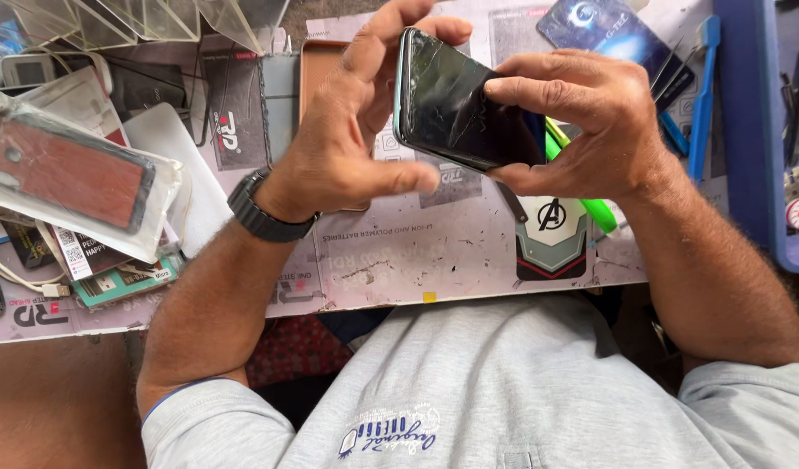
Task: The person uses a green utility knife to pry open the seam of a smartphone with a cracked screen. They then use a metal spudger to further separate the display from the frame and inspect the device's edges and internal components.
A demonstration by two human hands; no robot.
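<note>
Both hands are up over the work mat (434, 260), holding a black phone (456, 104) between them. Left hand (356, 130) pinches its top edge with fingers curled tight; right hand (582, 126) clamps the lower end. The glossy back looks badly cracked, lines all over, so I'd guess squeezing or flexing it could splinter the glass or nick a finger. Farther back there's a packaged red case (69, 178) and blue tweezers (702, 95).
</note>
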